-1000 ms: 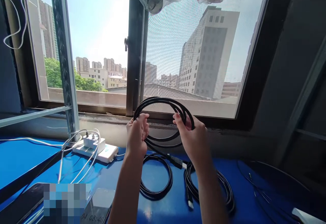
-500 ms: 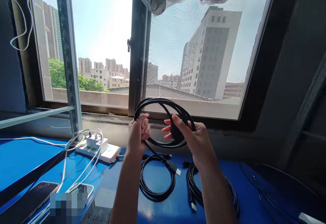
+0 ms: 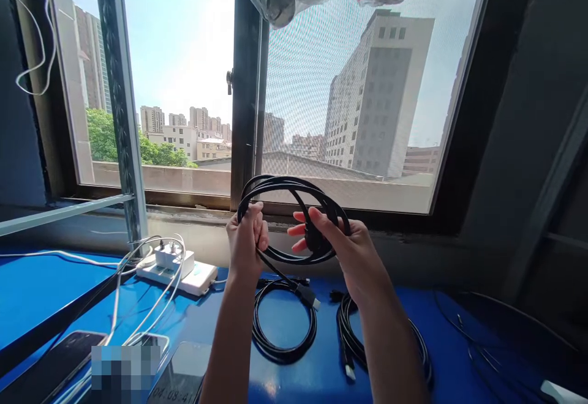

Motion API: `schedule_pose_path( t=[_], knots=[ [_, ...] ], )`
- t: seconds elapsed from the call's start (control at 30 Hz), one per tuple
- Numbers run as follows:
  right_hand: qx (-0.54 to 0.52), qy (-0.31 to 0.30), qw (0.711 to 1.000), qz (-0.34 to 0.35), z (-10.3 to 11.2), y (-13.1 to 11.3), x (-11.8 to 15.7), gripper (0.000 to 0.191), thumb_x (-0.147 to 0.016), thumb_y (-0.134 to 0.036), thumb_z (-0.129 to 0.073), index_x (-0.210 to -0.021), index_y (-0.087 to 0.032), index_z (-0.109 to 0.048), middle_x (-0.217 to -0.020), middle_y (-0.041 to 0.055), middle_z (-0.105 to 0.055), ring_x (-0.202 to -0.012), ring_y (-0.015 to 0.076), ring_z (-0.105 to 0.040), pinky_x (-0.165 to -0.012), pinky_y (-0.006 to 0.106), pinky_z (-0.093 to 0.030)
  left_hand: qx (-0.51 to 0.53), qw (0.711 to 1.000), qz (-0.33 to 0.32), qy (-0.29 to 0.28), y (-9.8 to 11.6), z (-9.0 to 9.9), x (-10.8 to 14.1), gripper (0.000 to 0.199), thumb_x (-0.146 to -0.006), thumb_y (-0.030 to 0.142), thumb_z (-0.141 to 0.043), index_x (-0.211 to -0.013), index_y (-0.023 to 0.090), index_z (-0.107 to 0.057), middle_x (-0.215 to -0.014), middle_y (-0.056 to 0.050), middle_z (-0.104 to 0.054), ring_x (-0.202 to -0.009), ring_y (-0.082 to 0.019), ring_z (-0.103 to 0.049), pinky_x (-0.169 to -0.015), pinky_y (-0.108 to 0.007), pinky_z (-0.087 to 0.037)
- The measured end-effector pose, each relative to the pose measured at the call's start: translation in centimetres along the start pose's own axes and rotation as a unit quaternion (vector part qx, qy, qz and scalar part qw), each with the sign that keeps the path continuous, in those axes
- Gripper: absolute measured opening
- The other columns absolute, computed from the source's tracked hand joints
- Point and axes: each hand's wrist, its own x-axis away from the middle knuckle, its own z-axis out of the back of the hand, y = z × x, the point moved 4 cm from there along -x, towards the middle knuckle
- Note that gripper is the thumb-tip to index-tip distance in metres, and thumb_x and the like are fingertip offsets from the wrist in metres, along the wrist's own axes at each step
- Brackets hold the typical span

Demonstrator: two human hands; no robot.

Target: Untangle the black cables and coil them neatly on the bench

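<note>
A black cable coil is held above the blue worktop, clasped by the left hand and pinched by the right hand, where a dark connector is partly hidden. Another coil is partly covered by the right forearm.

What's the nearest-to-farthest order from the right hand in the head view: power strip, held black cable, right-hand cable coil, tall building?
1. Held black cable: in the right hand.
2. Right-hand cable coil: below that hand.
3. Power strip: off to the left.
4. Tall building: outside, farthest back.
</note>
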Motion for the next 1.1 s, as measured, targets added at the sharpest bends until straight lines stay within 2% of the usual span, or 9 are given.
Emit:
schedule_pose_path(
  t=[0.1, 0.17, 0.23, 0.37, 0.5, 0.7, 0.9, 1.0, 1.1],
  knots=[
    [0.002, -0.015, 1.000, 0.000, -0.1, -0.1, 0.1, 0.045, -0.069, -0.058, -0.064, -0.082, -0.017, -0.074, -0.062, 0.0063, -0.069, -0.065, 0.0194, -0.067, -0.062, 0.027, -0.052, 0.010, 0.994, -0.083, 0.064, 0.0, 0.2, 0.3, 0.041, -0.065, 0.018, -0.054, -0.040, 0.017, -0.020, -0.034, 0.007, -0.017, -0.027, -0.002, -0.019, -0.030, -0.016, -0.013],
    [0.000, -0.017, 1.000, 0.003, -0.1, -0.3, 0.2, 0.044, -0.070, -0.057, -0.063, -0.082, -0.017, -0.075, -0.064, 0.0065, -0.069, -0.064, 0.0187, -0.067, -0.062, 0.027, -0.052, 0.011, 0.992, -0.103, 0.071, -0.2, 0.1, 0.4, 0.041, -0.064, 0.019, -0.053, -0.040, 0.017, -0.020, -0.034, 0.007, -0.017, -0.027, -0.002, -0.020, -0.030, -0.016, -0.014],
    [0.002, -0.011, 1.000, 0.004, 0.0, -0.3, 0.2, 0.043, -0.070, -0.057, -0.063, -0.082, -0.017, -0.075, -0.063, 0.0062, -0.069, -0.061, 0.0178, -0.066, -0.060, 0.026, -0.051, -0.004, 0.997, -0.067, 0.031, -0.8, -0.1, 0.1, 0.040, -0.065, 0.021, -0.053, -0.039, 0.017, -0.022, -0.034, 0.007, -0.019, -0.027, -0.003, -0.023, -0.031, -0.016, -0.018],
    [-0.007, 0.013, 1.000, -0.010, 0.7, 0.0, 0.0, 0.042, -0.067, -0.056, -0.067, -0.080, -0.017, -0.075, -0.056, 0.0047, -0.067, -0.053, 0.0154, -0.064, -0.056, 0.023, -0.050, -0.089, 0.991, 0.064, -0.075, -2.2, -0.2, -0.6, 0.047, -0.074, 0.027, -0.052, -0.036, 0.017, -0.026, -0.032, 0.004, -0.022, -0.030, -0.008, -0.037, -0.035, -0.017, -0.030],
    [-0.021, 0.004, 1.000, -0.023, 0.8, 0.2, 0.0, 0.042, -0.065, -0.055, -0.069, -0.079, -0.016, -0.075, -0.059, 0.0051, -0.067, -0.051, 0.0147, -0.063, -0.054, 0.023, -0.050, -0.085, 0.981, 0.131, -0.116, -2.6, -0.4, -0.6, 0.048, -0.076, 0.027, -0.055, -0.038, 0.016, -0.028, -0.033, 0.003, -0.025, -0.032, -0.008, -0.039, -0.035, -0.016, -0.031],
    [0.008, 0.016, 1.000, 0.023, 0.1, -0.2, 0.0, 0.043, -0.068, -0.055, -0.067, -0.086, -0.016, -0.073, -0.070, 0.0057, -0.070, -0.054, 0.0150, -0.065, -0.055, 0.023, -0.052, 0.085, 0.988, 0.127, -0.029, -2.0, -1.0, 0.1, 0.045, -0.078, 0.016, -0.047, -0.042, 0.016, -0.021, -0.034, 0.006, -0.017, -0.027, -0.002, -0.015, -0.029, -0.015, -0.012],
    [0.053, 0.162, 0.980, 0.107, 1.3, 0.2, -0.3, 0.034, -0.066, -0.048, -0.071, -0.078, -0.017, -0.069, -0.066, 0.0021, -0.068, -0.056, 0.0148, -0.066, -0.050, 0.020, -0.049, 0.117, 0.987, 0.104, 0.023, -1.7, -1.1, 0.5, 0.042, -0.074, 0.013, -0.045, -0.045, 0.016, -0.014, -0.035, 0.007, -0.012, -0.028, -0.002, -0.012, -0.030, -0.016, -0.010],
    [0.049, 0.153, 0.979, 0.123, 1.3, 0.1, -0.4, 0.030, -0.065, -0.047, -0.072, -0.069, -0.017, -0.069, -0.060, 0.0016, -0.066, -0.056, 0.0150, -0.065, -0.052, 0.021, -0.048, 0.103, 0.990, 0.098, 0.025, -1.6, -0.9, 0.4, 0.041, -0.074, 0.014, -0.045, -0.045, 0.016, -0.016, -0.036, 0.007, -0.014, -0.028, -0.002, -0.013, -0.030, -0.016, -0.010],
    [0.036, 0.122, 0.986, 0.111, 1.1, -0.3, -0.3, 0.029, -0.062, -0.046, -0.073, -0.064, -0.018, -0.069, -0.059, 0.0020, -0.066, -0.055, 0.0155, -0.063, -0.052, 0.023, -0.048, 0.071, 0.993, 0.092, -0.006, -1.3, -0.9, 0.2, 0.041, -0.073, 0.016, -0.046, -0.046, 0.016, -0.016, -0.037, 0.007, -0.015, -0.029, -0.003, -0.018, -0.031, -0.016, -0.016]
  ],
)
